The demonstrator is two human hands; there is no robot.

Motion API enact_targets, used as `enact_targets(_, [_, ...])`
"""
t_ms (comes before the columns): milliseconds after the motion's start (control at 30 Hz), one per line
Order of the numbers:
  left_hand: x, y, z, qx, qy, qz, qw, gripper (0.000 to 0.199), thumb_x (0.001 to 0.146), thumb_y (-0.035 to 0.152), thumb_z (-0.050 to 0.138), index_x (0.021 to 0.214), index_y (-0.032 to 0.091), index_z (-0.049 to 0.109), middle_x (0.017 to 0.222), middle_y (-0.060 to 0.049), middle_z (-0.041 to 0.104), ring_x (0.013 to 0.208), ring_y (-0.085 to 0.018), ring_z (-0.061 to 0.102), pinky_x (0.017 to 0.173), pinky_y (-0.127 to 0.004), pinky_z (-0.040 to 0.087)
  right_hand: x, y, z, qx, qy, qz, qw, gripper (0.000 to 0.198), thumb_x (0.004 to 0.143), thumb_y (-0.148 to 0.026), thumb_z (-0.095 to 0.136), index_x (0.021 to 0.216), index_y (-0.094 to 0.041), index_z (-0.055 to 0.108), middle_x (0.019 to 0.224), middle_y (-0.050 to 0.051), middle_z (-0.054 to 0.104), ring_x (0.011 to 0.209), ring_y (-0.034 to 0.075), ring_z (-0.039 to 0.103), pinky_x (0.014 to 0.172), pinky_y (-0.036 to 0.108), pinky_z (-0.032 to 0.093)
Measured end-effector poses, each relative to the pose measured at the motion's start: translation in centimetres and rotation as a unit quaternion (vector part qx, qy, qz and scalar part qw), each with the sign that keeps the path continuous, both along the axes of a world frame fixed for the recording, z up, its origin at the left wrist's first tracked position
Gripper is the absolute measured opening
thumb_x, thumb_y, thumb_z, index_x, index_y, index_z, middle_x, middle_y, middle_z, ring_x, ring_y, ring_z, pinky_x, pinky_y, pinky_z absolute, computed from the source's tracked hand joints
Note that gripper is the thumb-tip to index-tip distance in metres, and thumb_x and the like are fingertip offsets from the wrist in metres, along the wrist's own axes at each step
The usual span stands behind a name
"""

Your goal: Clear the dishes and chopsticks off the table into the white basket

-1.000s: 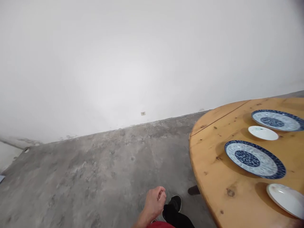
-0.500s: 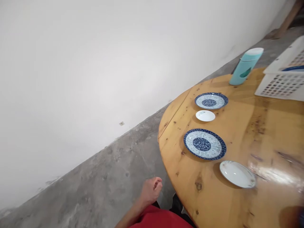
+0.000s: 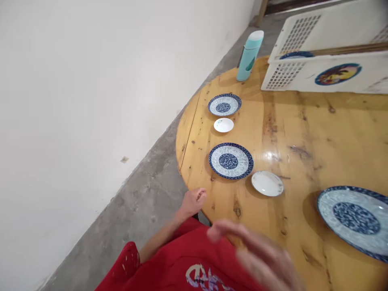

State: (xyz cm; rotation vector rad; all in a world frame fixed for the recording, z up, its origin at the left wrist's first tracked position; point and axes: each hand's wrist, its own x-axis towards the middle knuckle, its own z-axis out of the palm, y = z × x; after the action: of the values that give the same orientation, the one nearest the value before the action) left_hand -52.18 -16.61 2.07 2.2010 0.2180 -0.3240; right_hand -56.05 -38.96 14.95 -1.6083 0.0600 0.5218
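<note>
My left hand (image 3: 193,201) is curled into a loose fist with nothing visible in it, at the table's (image 3: 263,226) near left edge. My right hand (image 3: 257,254), blurred by motion, is held over my red shirt with fingers stretched and apart, holding nothing. To its right lies a large blue-rimmed plate (image 3: 356,218). Ahead of the hands sit another blue-rimmed plate (image 3: 230,161) and a white saucer (image 3: 267,183) close beside it. Farther off, a small white dish (image 3: 223,125) rests just in front of a third blue-rimmed plate (image 3: 224,104).
A light blue bottle (image 3: 249,58) with a white top stands at the table's far end. Beside it is a white plastic basket (image 3: 306,76) with a blue-rimmed plate and brown sticks inside. A white wall (image 3: 91,89) and grey concrete floor (image 3: 145,202) lie to the left.
The view has swung right, bringing in more of the basket and the large plate at right. My right hand has come into view over my shirt; my left stays curled.
</note>
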Motion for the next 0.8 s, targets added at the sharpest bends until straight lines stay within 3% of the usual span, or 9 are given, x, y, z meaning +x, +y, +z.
enact_targets(100, [3.6, 2.7, -0.8, -0.033, -0.006, -0.012, 0.999, 0.03, 0.092, 0.032, 0.047, 0.108, 0.017, 0.068, 0.095, -0.006, 0.076, 0.084, -0.016, 0.07, 0.079, -0.026, 0.053, 3.8, 3.4, -3.5, 0.001, 0.072, -0.091, 0.993, 0.056, 0.071, -0.069, 0.068, 0.1, -0.022, 0.075, 0.097, 0.012, 0.074, 0.096, 0.031, 0.07, 0.094, 0.045, 0.055])
enact_targets(200, [7.7, 5.6, -1.5, -0.071, 0.005, -0.014, 0.997, 0.029, 0.092, 0.029, 0.047, 0.108, 0.016, 0.067, 0.093, -0.006, 0.076, 0.083, -0.015, 0.07, 0.08, -0.026, 0.054, 5.6, 5.4, -7.8, 0.0, 0.161, -0.252, 0.954, 0.062, 0.057, -0.067, 0.076, 0.093, -0.016, 0.072, 0.089, 0.014, 0.075, 0.084, 0.029, 0.072, 0.089, 0.044, 0.058])
enact_targets(267, [11.0, 7.5, -1.9, -0.098, 0.019, -0.004, 0.995, 0.028, 0.092, 0.027, 0.046, 0.106, 0.014, 0.067, 0.092, -0.007, 0.075, 0.08, -0.015, 0.07, 0.079, -0.026, 0.054, 5.7, 6.4, -10.0, 0.018, 0.185, -0.311, 0.932, 0.061, 0.055, -0.063, 0.078, 0.092, -0.016, 0.071, 0.088, 0.013, 0.075, 0.082, 0.028, 0.072, 0.086, 0.043, 0.059])
enact_targets(367, [16.9, 9.6, -2.0, -0.103, 0.029, 0.02, 0.994, 0.027, 0.093, 0.026, 0.045, 0.102, 0.013, 0.066, 0.093, -0.008, 0.075, 0.081, -0.015, 0.07, 0.077, -0.026, 0.053, 5.3, 8.0, -11.5, 0.044, 0.189, -0.349, 0.917, 0.06, 0.057, -0.062, 0.08, 0.095, -0.016, 0.071, 0.091, 0.012, 0.075, 0.083, 0.027, 0.073, 0.082, 0.039, 0.06])
enact_targets(500, [23.4, 10.3, -1.6, -0.12, 0.0, 0.024, 0.992, 0.025, 0.093, 0.026, 0.046, 0.098, 0.012, 0.066, 0.091, -0.01, 0.074, 0.08, -0.015, 0.07, 0.078, -0.027, 0.052, 5.4, 9.9, -11.5, 0.047, 0.186, -0.365, 0.911, 0.062, 0.057, -0.063, 0.08, 0.095, -0.015, 0.072, 0.09, 0.013, 0.076, 0.081, 0.027, 0.073, 0.078, 0.038, 0.061])
enact_targets(600, [24.8, 9.4, -1.4, -0.168, -0.007, 0.019, 0.986, 0.024, 0.093, 0.028, 0.048, 0.094, 0.012, 0.066, 0.087, -0.009, 0.074, 0.076, -0.014, 0.069, 0.075, -0.026, 0.051, 5.5, 10.5, -11.1, 0.039, 0.182, -0.365, 0.912, 0.063, 0.058, -0.064, 0.08, 0.096, -0.015, 0.072, 0.091, 0.013, 0.076, 0.081, 0.028, 0.073, 0.078, 0.038, 0.061])
enact_targets(800, [21.2, 7.7, -1.3, -0.215, 0.064, 0.046, 0.973, 0.02, 0.09, 0.025, 0.048, 0.084, 0.015, 0.064, 0.08, -0.005, 0.071, 0.068, -0.011, 0.066, 0.065, -0.021, 0.049, 5.9, 11.1, -11.4, 0.064, 0.201, -0.368, 0.906, 0.072, 0.049, -0.066, 0.083, 0.095, -0.012, 0.071, 0.087, 0.013, 0.076, 0.079, 0.026, 0.072, 0.076, 0.035, 0.06])
